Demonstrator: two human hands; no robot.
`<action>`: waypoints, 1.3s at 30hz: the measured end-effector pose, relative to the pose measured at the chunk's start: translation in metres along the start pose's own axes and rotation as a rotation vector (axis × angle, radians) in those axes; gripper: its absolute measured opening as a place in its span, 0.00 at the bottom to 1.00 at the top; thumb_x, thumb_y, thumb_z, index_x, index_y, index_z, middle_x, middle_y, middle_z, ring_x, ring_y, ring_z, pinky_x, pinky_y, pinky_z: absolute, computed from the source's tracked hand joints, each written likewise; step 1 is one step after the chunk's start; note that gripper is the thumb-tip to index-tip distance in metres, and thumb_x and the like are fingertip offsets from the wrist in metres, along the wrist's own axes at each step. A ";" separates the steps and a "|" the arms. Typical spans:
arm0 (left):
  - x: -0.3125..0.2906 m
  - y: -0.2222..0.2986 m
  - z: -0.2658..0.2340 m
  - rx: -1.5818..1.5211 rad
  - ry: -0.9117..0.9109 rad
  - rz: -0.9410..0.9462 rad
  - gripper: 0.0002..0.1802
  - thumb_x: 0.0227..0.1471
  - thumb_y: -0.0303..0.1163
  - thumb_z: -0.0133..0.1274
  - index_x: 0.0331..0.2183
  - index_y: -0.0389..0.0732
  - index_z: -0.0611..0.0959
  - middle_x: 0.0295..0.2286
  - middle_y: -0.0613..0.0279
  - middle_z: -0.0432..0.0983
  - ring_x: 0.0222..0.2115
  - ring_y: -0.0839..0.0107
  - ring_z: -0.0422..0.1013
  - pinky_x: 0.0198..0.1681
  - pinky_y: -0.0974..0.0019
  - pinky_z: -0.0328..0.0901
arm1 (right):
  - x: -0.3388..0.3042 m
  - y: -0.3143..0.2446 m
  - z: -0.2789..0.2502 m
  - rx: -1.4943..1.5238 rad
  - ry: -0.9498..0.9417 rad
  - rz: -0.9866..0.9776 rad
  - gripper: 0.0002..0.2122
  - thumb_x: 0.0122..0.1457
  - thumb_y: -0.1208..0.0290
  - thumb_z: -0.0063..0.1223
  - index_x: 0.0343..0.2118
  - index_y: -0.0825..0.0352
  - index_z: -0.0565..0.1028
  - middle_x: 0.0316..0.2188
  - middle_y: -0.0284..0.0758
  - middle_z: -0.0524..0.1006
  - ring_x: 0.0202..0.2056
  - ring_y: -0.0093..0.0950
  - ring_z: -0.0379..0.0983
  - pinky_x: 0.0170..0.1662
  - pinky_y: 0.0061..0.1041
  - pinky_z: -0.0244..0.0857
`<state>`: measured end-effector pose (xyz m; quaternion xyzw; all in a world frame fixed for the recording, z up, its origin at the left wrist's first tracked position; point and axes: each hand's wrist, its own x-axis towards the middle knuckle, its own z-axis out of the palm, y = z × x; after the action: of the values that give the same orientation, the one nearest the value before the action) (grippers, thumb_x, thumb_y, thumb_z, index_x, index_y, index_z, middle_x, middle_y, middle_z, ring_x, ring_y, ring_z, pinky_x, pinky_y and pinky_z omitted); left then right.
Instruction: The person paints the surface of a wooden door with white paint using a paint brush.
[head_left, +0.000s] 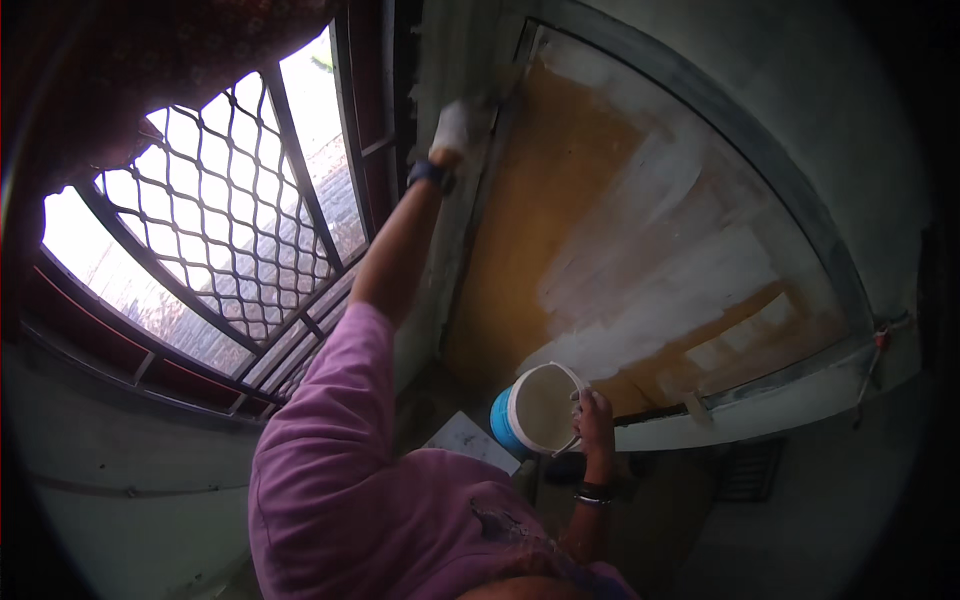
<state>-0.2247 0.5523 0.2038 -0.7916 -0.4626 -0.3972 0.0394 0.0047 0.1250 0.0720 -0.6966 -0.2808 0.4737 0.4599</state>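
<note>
Purple cloth of the person's sleeve (330, 470) fills the near lower middle, running up along the raised left arm. At the end of that arm, far up the picture, the left hand (458, 132) wears a pale glove and is pressed against the edge of a brown panel (540, 240) where it meets a grey frame (700, 95); whether its fingers are closed around a tool I cannot tell, since the glove and blur hide them. A dark band sits on that wrist. White paint (660, 270) covers the panel in broad uneven strokes across its right and middle, with bare brown left at the left side and along the lower right.

Nearer, right of the sleeve, the right hand (594, 412) has its fingers closed on the rim and wire handle of a white bucket (535, 408) with a blue outer wall, held just below the panel's lower edge. Bangles circle that wrist. To the left, a window with a diamond metal grille (215, 220) lets in daylight.
</note>
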 end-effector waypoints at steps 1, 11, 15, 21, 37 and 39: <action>-0.032 -0.005 0.023 -0.063 -0.060 -0.078 0.14 0.48 0.40 0.42 0.36 0.48 0.75 0.25 0.49 0.74 0.27 0.48 0.71 0.27 0.53 0.66 | 0.001 0.005 -0.003 0.035 -0.005 0.013 0.12 0.58 0.62 0.39 0.26 0.65 0.66 0.12 0.24 0.58 0.09 0.12 0.50 0.11 0.14 0.43; -0.054 0.019 -0.025 -0.096 0.260 0.253 0.20 0.41 0.28 0.46 0.42 0.42 0.74 0.25 0.51 0.75 0.26 0.57 0.72 0.26 0.62 0.68 | -0.002 0.001 -0.005 -0.037 0.032 0.038 0.12 0.58 0.61 0.39 0.27 0.65 0.66 0.14 0.24 0.57 0.11 0.12 0.51 0.12 0.13 0.44; -0.036 -0.019 0.018 -0.294 -0.154 -0.237 0.12 0.45 0.33 0.47 0.33 0.41 0.79 0.26 0.51 0.75 0.28 0.55 0.72 0.31 0.60 0.68 | -0.004 0.001 -0.002 -0.037 -0.007 0.064 0.12 0.58 0.61 0.39 0.27 0.66 0.66 0.14 0.24 0.57 0.11 0.12 0.51 0.12 0.13 0.44; -0.176 -0.165 0.209 0.187 -0.390 -0.210 0.12 0.44 0.34 0.44 0.24 0.41 0.81 0.25 0.50 0.75 0.29 0.55 0.73 0.31 0.59 0.69 | 0.005 0.002 0.001 -0.003 -0.041 0.070 0.11 0.58 0.62 0.39 0.28 0.65 0.66 0.13 0.23 0.56 0.11 0.12 0.50 0.11 0.13 0.43; -0.144 -0.002 0.152 -0.205 -0.148 -0.397 0.18 0.50 0.36 0.44 0.43 0.40 0.71 0.21 0.46 0.73 0.22 0.53 0.71 0.26 0.56 0.65 | 0.008 0.005 -0.001 0.016 0.047 0.120 0.10 0.59 0.65 0.36 0.26 0.66 0.65 0.12 0.24 0.57 0.10 0.12 0.50 0.11 0.14 0.44; -0.135 0.058 0.072 -0.643 -0.079 -0.616 0.19 0.52 0.38 0.41 0.44 0.41 0.70 0.21 0.46 0.73 0.23 0.53 0.71 0.27 0.57 0.66 | 0.008 0.005 -0.005 0.058 0.038 0.145 0.10 0.59 0.65 0.36 0.26 0.66 0.65 0.12 0.24 0.57 0.10 0.12 0.50 0.11 0.14 0.44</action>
<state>-0.1725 0.4558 0.0824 -0.6036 -0.5310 -0.4835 -0.3464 0.0120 0.1273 0.0646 -0.7102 -0.2070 0.5004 0.4498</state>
